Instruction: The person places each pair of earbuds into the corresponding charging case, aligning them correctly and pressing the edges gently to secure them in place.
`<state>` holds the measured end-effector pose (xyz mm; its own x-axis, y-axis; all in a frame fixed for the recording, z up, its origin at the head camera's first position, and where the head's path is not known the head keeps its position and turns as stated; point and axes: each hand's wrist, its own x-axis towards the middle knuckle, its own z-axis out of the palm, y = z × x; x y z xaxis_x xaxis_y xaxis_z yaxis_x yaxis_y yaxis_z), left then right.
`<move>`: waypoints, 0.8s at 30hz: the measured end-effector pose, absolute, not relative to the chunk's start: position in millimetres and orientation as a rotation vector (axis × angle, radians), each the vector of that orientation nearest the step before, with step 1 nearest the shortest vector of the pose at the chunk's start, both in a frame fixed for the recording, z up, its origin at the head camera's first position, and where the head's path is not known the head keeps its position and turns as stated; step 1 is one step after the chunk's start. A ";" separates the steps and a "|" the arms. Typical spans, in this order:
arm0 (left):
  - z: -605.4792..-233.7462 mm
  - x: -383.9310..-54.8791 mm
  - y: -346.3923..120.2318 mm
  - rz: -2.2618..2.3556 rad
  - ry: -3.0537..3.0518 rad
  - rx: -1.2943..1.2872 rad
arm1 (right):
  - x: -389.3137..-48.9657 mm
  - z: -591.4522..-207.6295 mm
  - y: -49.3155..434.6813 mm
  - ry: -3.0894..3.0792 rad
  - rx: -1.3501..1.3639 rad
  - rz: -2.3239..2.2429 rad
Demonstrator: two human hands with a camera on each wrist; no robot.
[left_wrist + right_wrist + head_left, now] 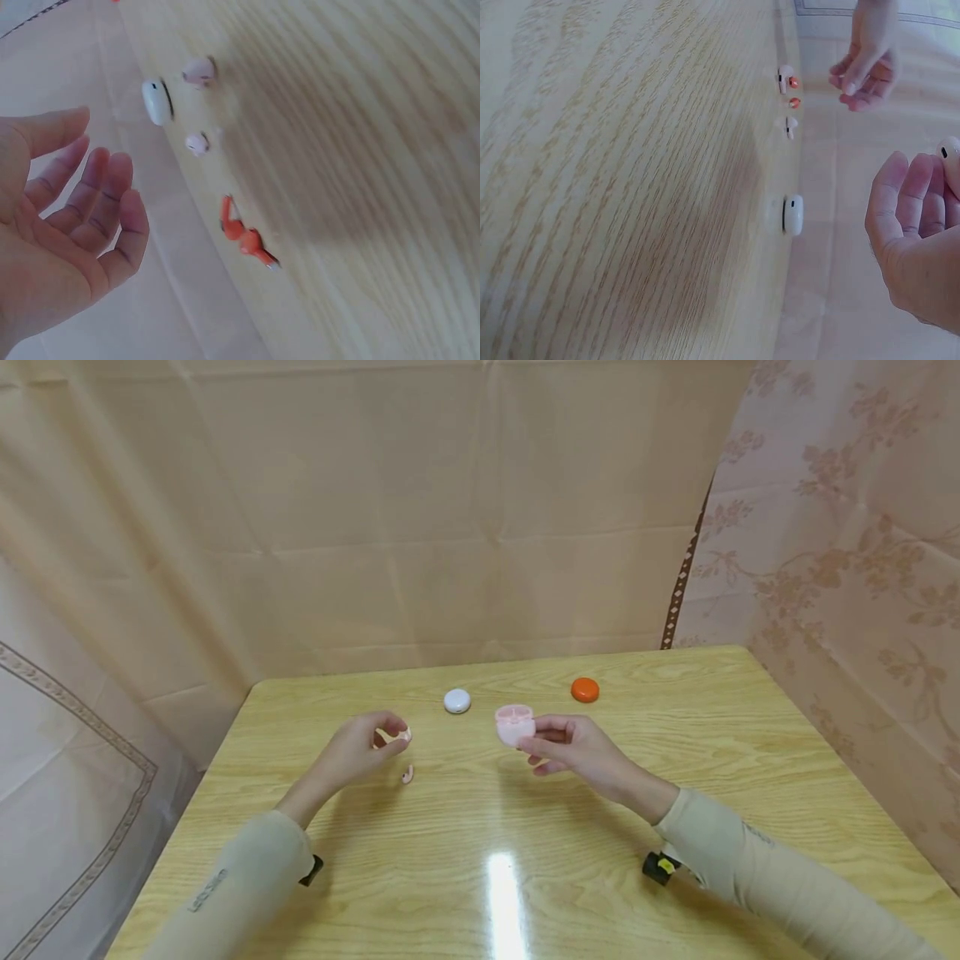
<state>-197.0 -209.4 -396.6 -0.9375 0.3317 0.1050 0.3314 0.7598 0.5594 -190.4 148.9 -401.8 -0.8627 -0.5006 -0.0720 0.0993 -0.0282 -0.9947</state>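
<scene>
My right hand [573, 747] grips a small pink earbud case [515, 727] between thumb and fingers, raised over the table with its lid up. In the right wrist view, part of that case [950, 161] shows at the right edge beside the fingers. My left hand [367, 742] hovers above the left part of the table, fingers loosely curved. The left wrist view has nothing in its grasp [82, 202]. Below it lie two pink earbuds, one the nearer earbud [407, 774], and two orange earbuds [247, 238], which the left hand largely hides in the head view.
A round white case [457, 701] stands toward the back of the wooden table [420, 877]. To its right is a round orange case [585, 690]. Cloth curtains [375, 527] hang behind the table and on both sides.
</scene>
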 end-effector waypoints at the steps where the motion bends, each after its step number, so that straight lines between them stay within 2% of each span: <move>1: -399.1 -197.3 -211.9 0.934 2.936 0.578 | -190.5 -402.1 149.3 1.839 -0.420 -1.944; 13: -422.4 -193.0 -238.4 0.541 2.798 1.001 | -190.8 -402.3 150.9 1.840 -0.424 -1.935; 24: -430.2 -192.8 -229.5 0.523 2.757 1.078 | -190.7 -403.6 149.9 1.835 -0.429 -1.926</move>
